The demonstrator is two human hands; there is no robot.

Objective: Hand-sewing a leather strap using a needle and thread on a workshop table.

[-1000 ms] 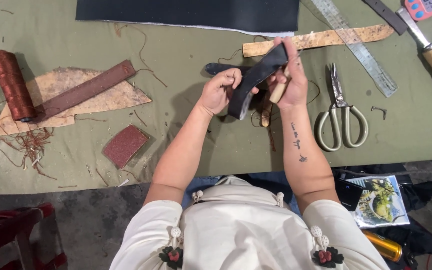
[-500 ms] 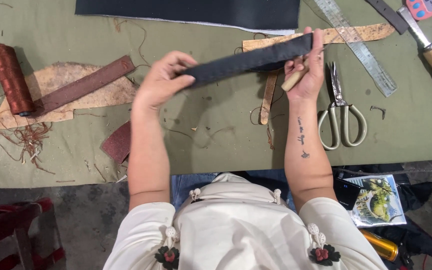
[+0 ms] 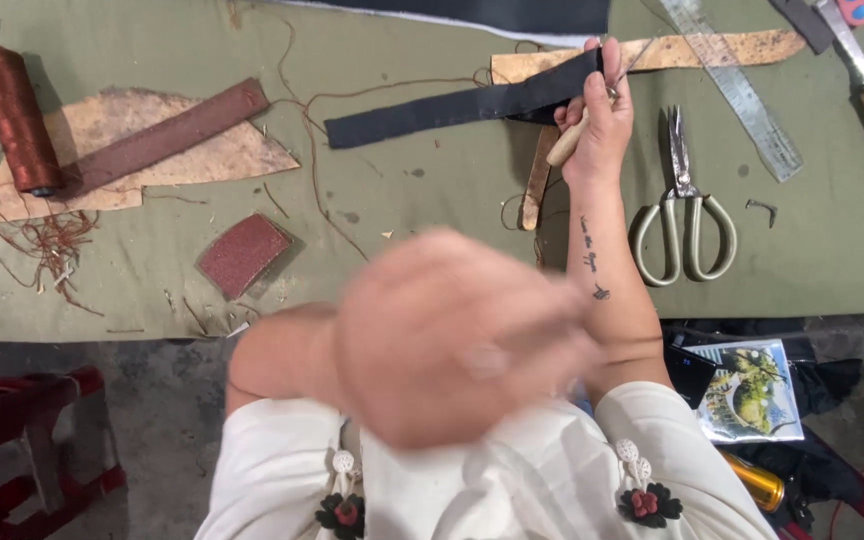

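Right hand (image 3: 597,115) pinches the black strap (image 3: 457,103); blurred left hand (image 3: 452,335) seems empty.

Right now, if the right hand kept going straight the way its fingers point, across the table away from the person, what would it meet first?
The right hand, holding a dark strap, points at the tan leather strip just beyond its fingertips. That strip probably comes first, then the black sheet; depth is unclear.
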